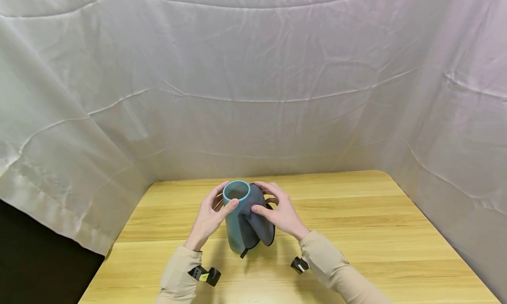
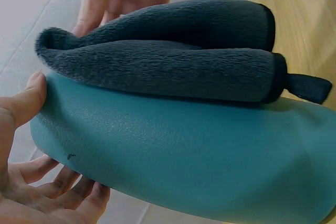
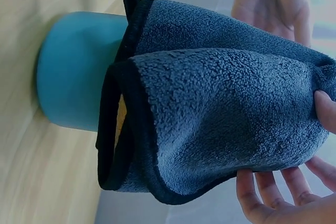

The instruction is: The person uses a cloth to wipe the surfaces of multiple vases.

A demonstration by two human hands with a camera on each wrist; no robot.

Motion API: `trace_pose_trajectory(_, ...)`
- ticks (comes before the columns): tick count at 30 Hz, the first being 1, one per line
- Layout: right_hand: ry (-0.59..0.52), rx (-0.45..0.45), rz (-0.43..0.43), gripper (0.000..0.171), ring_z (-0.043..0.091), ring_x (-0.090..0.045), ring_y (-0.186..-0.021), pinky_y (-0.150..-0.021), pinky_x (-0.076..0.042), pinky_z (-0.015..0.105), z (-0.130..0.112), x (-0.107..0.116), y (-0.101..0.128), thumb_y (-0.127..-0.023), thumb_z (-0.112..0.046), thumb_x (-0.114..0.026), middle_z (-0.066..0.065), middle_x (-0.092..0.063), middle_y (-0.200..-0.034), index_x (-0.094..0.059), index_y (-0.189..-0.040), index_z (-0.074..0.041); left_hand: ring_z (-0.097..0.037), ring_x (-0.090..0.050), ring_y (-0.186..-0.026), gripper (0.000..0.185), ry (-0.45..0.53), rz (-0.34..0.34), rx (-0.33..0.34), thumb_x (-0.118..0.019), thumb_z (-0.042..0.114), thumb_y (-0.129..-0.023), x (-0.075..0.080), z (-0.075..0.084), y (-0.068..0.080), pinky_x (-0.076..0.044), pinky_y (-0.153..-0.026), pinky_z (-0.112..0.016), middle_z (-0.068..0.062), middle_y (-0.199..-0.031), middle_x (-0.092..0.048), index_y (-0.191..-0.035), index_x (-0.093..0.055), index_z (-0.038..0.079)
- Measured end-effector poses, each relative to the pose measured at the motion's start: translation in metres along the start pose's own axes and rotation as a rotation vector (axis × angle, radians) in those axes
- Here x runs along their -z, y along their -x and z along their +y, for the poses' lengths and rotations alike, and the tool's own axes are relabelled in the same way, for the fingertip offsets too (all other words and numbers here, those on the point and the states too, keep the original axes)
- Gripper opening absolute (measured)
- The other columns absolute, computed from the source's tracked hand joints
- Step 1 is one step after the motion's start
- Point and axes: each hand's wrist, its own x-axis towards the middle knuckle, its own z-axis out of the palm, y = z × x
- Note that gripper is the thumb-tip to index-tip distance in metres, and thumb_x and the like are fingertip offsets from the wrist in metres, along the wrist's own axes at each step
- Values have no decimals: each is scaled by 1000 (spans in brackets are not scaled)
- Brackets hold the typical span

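A tall teal container (image 1: 234, 233) with an open round mouth stands upright on the table, in the middle of the head view. My left hand (image 1: 210, 216) grips it from the left just below the rim, thumb in front and fingers behind. Draped down its right side is a dark grey plush towel (image 1: 259, 222) with black edging and a small hanging loop. My right hand (image 1: 283, 211) holds the towel near its top, thumb at the front and fingers around the far side. In the right wrist view, the folded towel (image 3: 226, 108) hides much of the container (image 3: 79, 69).
The light wood table (image 1: 356, 233) extends on both sides of the container. Pale cloth curtains (image 1: 257, 128) rise behind the table and at its sides. A dark area (image 1: 39, 255) lies beyond its left edge.
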Motion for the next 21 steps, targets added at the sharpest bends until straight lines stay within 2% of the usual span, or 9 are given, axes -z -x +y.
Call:
trace_pose_trajectory(9, -9, -14, -7, 57, 33, -61, -113, -85, -59, 42, 1, 1, 2, -87, -9, -78, 17, -61, -121, -58, -140, -8, -34, -47, -142, 63, 8, -2, -4, -72, 11, -93, 0, -1, 0, -33, -123, -48, -16, -149, -50, -149, -45, 8)
trace_pose_trajectory(15, -3, -54, -25, 57, 33, -62, -113, -85, -59, 39, 14, -1, 11, -87, -11, -78, 17, -61, -120, -57, -140, -6, -34, -47, -142, 63, 11, -4, -8, -72, 11, -92, 0, -1, 1, -33, -124, -49, -16, -149, -50, -149, -45, 8)
trace_pose_trajectory(21, 12, -112, -29, 58, 33, -62, -112, -87, -59, 46, 25, -5, 21, -86, -12, -79, 16, -61, -120, -57, -140, -5, -35, -46, -142, 63, 5, -4, -9, -72, 11, -92, 0, -2, 0, -32, -124, -50, -16, -149, -50, -149, -44, 7)
